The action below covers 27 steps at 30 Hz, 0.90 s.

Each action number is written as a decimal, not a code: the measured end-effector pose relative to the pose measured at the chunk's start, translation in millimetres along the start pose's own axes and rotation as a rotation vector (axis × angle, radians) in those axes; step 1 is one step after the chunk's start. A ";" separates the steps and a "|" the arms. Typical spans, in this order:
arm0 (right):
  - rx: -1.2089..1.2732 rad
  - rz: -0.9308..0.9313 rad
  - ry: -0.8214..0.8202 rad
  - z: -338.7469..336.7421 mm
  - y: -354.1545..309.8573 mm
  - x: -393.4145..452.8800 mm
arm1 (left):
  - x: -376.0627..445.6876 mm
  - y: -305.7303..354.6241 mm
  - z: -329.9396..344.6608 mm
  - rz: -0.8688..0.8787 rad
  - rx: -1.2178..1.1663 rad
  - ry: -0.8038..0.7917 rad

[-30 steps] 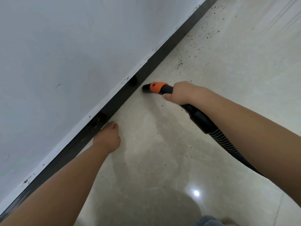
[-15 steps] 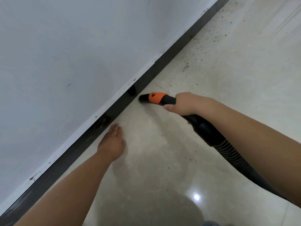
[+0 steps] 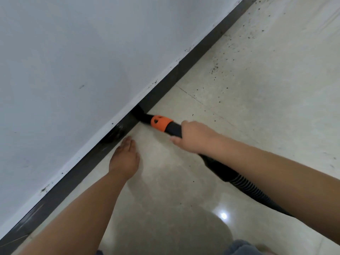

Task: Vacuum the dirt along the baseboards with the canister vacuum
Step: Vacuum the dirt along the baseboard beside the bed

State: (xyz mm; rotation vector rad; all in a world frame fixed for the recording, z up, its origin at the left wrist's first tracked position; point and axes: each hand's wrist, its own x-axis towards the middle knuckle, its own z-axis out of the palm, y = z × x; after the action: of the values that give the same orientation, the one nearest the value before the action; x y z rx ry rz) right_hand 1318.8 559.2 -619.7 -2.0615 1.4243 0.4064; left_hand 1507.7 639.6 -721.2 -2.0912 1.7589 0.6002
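Two hands in view: left hand (image 3: 127, 159) nearest, fingers flat on the floor (image 3: 266, 100) beside the black baseboard (image 3: 73, 173); right hand (image 3: 191, 138) beyond, grip curled round the black vacuum wand (image 3: 173, 128) with orange collar (image 3: 161, 123), ribbed hose (image 3: 244, 186) trailing back. Nozzle tip (image 3: 141, 115) set into the baseboard-floor corner; best kept low and drawn steadily toward the dirt specks (image 3: 215, 69) scattered farther along.

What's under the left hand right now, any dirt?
The left hand lies flat on bare floor tile beside the baseboard. Around it the tile looks clean; whatever lies beneath the palm is covered.
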 end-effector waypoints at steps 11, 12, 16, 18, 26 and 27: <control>0.081 0.261 0.124 -46.1 67.5 12.0 | -1.0 0.2 -8.9 0.043 0.041 -0.048; 0.063 0.250 0.071 -48.8 68.4 5.8 | 0.4 3.0 -9.8 0.053 0.031 -0.052; -0.082 0.164 -0.123 -40.1 56.2 -28.4 | 4.4 16.9 -10.9 0.088 0.032 -0.051; -0.148 0.131 -0.146 -33.6 50.9 -38.4 | 7.0 22.2 -10.6 0.101 0.030 -0.046; -0.040 0.201 -0.069 -49.1 51.2 -14.2 | 5.3 21.0 -3.9 0.106 0.053 -0.072; -0.042 0.214 -0.056 -54.0 53.7 -13.1 | 4.3 20.2 -2.9 0.107 0.057 -0.075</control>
State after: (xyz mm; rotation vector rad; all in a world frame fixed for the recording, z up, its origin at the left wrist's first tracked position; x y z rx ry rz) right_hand 1259.9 521.8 -586.4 -1.9201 1.6205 0.5814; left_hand 1488.7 631.0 -720.8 -1.9216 1.8328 0.6409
